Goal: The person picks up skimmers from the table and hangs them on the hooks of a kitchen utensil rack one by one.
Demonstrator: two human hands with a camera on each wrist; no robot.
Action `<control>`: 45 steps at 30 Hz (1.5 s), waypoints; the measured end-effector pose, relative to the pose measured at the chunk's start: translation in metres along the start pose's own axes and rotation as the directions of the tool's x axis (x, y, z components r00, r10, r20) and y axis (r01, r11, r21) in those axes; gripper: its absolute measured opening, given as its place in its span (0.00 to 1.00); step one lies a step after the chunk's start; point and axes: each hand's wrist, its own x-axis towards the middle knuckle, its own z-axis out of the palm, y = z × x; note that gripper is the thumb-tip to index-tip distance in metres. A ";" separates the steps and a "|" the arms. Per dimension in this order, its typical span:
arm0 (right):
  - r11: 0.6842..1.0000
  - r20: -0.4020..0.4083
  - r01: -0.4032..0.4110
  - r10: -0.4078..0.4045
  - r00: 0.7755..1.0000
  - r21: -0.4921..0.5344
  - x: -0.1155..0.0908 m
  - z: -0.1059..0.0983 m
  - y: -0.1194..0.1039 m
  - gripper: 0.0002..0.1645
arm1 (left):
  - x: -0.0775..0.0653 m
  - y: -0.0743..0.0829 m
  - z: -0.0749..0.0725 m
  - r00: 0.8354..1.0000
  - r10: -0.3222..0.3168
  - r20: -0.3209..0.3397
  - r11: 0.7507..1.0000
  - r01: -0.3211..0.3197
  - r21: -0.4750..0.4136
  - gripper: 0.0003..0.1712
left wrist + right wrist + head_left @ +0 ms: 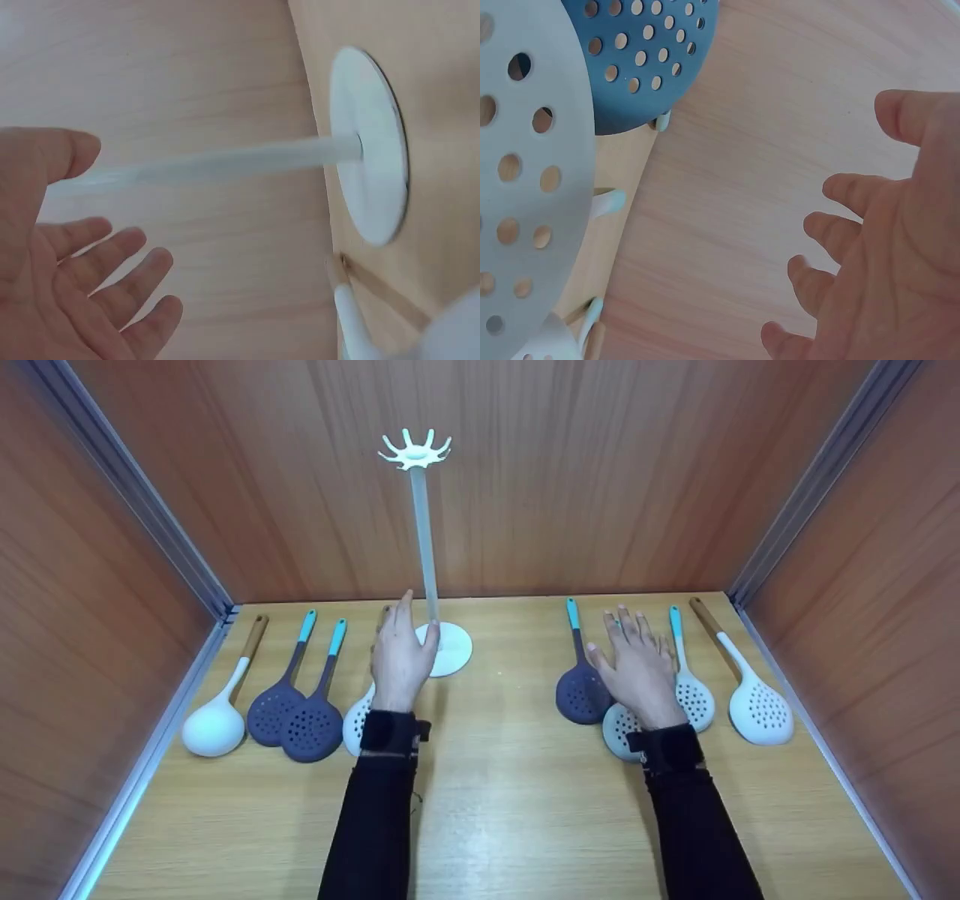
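Note:
My left hand (403, 664) hovers beside the pole of a white utensil stand (423, 540), thumb and fingers spread and nothing in them. In the left wrist view the pole passes behind the thumb, with the round base (371, 150) to the right. Under this hand lies a white skimmer (356, 724) with a wooden handle, partly hidden. My right hand (641, 671), also spread and holding nothing, hovers over a pale skimmer (621, 731) whose handle it mostly covers. A dark skimmer (581, 694) with a turquoise handle end lies to its left, a white one (695, 701) to its right.
At the left lie a white ladle (215, 726) and two dark skimmers (274, 711) (311, 727), overlapping each other. At the far right, a white slotted turner (761, 709) with a wooden handle lies near the side wall (870, 585). Wood-grain panels enclose the table (487, 810) behind and on both sides.

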 end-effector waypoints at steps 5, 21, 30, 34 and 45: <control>1.000 -0.003 0.012 -0.012 1.000 0.006 0.001 0.000 -0.002 0.48 | 0.018 0.007 0.001 0.999 -0.052 -0.012 0.990 0.050 -0.134 0.46; 1.000 0.006 0.013 -0.013 1.000 0.022 0.001 -0.003 -0.004 0.49 | 0.058 0.009 0.020 0.999 -0.025 0.023 0.976 0.030 -0.217 0.23; 0.995 0.000 -0.011 0.011 1.000 0.096 0.000 0.000 -0.014 0.47 | 0.067 -0.006 0.033 0.998 0.036 0.059 0.981 -0.024 -0.193 0.15; 0.989 -0.031 -0.013 0.017 0.999 0.150 0.000 0.002 -0.017 0.46 | 0.067 -0.006 0.038 0.997 0.028 0.073 0.983 -0.014 -0.182 0.16; 0.992 -0.027 0.041 -0.038 0.999 0.123 0.013 -0.006 -0.029 0.44 | 0.064 -0.003 0.040 0.997 -0.036 0.068 0.986 0.047 -0.160 0.12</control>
